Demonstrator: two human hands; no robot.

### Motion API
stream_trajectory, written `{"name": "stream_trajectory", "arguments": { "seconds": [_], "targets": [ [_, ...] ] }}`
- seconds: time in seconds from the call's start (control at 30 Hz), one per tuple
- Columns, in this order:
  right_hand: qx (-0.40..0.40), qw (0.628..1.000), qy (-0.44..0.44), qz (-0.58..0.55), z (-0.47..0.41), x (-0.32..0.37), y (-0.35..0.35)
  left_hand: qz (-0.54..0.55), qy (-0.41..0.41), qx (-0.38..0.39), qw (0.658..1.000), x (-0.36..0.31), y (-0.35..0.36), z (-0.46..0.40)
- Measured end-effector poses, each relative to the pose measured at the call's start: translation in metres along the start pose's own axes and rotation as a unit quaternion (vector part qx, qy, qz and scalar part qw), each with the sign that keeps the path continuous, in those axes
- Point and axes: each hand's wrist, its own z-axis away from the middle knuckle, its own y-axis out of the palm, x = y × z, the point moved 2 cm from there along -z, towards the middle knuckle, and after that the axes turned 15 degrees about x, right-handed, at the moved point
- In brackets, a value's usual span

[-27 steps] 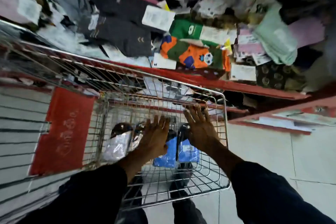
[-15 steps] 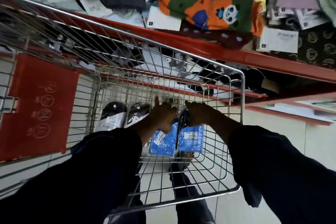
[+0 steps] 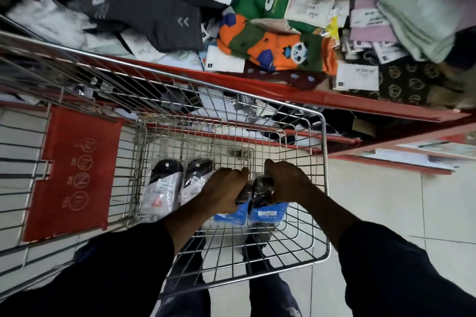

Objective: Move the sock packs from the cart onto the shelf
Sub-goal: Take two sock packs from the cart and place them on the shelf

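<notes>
- Sock packs with blue labels (image 3: 268,213) sit low in the cart (image 3: 325,188), one under each closed hand; either could slip free or catch the wire rim when lifted toward the crowded shelf (image 3: 283,90).
- Head view: left hand (image 3: 226,188) and right hand (image 3: 288,183) are knuckles-up, side by side, fingers curled around pack tops; two white-labelled packs (image 3: 164,188) lie untouched beside them.

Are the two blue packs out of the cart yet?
Not yet. Both blue packs sit below the cart rim, gripped by left hand and right hand.
</notes>
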Motion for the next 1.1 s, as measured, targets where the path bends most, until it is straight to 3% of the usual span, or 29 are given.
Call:
{"name": "stream_trajectory", "arguments": {
  "seconds": [0.17, 0.4, 0.67, 0.87, 1.0, 1.1],
  "targets": [
    [-0.146, 0.989, -0.015, -0.001, 0.062, 0.034, -0.036, -0.006, -0.04, -0.05, 0.998, -0.002, -0.05, 0.058],
    [-0.263, 0.963, -0.007, 0.063, 0.176, 0.098, -0.137, -0.026, -0.072, -0.166, 0.983, 0.001, -0.176, 0.181],
    [-0.391, 0.916, -0.033, 0.088, 0.313, 0.184, -0.25, -0.152, -0.112, -0.293, 0.937, -0.014, -0.32, 0.316],
    [-0.499, 0.858, -0.057, 0.105, 0.396, 0.229, -0.316, -0.207, -0.122, -0.406, 0.882, -0.025, -0.409, 0.399],
    [-0.539, 0.833, -0.068, 0.102, 0.423, 0.246, -0.353, -0.222, -0.109, -0.467, 0.849, -0.023, -0.456, 0.424],
    [-0.559, 0.82, -0.072, 0.101, 0.434, 0.259, -0.385, -0.219, -0.094, -0.484, 0.842, -0.017, -0.495, 0.427]
  ]
}}
